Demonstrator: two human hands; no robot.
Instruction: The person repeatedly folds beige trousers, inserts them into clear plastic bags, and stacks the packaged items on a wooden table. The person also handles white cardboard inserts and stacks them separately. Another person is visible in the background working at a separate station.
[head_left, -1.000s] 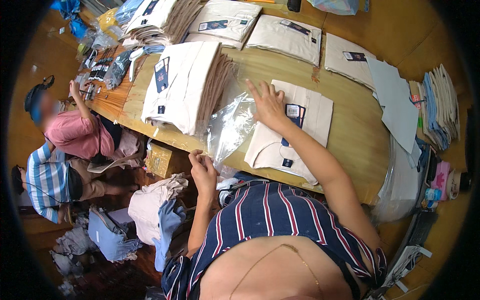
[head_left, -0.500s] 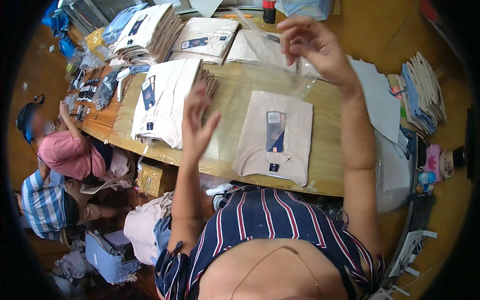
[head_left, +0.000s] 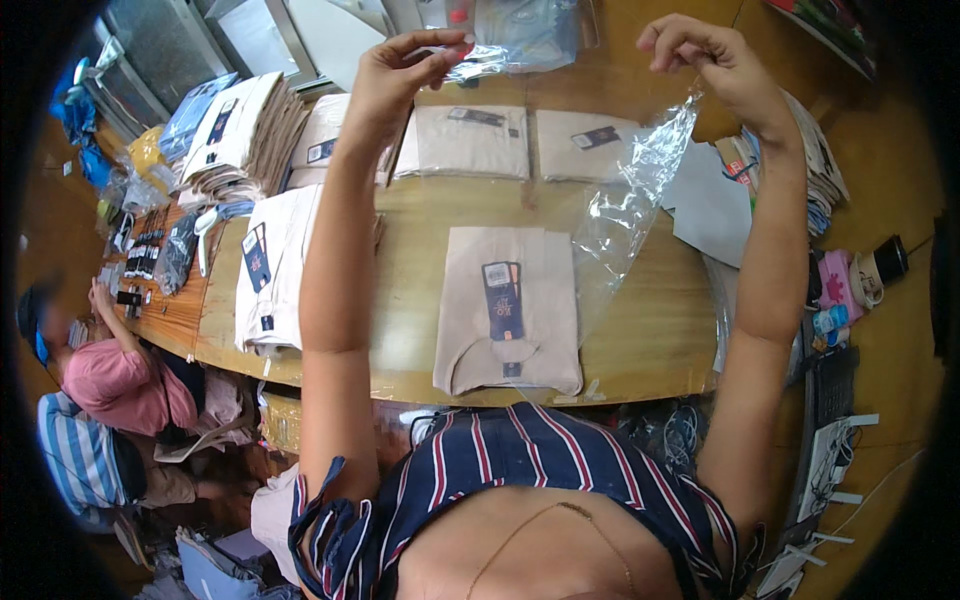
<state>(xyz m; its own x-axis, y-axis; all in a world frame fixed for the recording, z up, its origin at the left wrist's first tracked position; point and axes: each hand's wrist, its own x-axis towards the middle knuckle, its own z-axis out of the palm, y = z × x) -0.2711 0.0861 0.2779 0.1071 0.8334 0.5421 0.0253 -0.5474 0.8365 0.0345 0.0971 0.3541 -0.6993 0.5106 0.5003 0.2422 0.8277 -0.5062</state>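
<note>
Both arms raised over wooden table [head_left: 650, 330], clear plastic bag [head_left: 625, 205] stretched between them. Left hand [head_left: 395, 75] pinching bag's top edge, fingers narrow; right hand [head_left: 705, 55] curled closed on other corner, bag hanging down over table. Directly below: folded beige shirt [head_left: 505, 310] flat near front edge, dark rectangular hang tag [head_left: 500, 295] with orange bit in middle. More folded shirts in row behind, tall stack [head_left: 245, 135] far left, all dark tagged. Two people sitting on floor at left, one pink shirt [head_left: 105, 380], one striped
</note>
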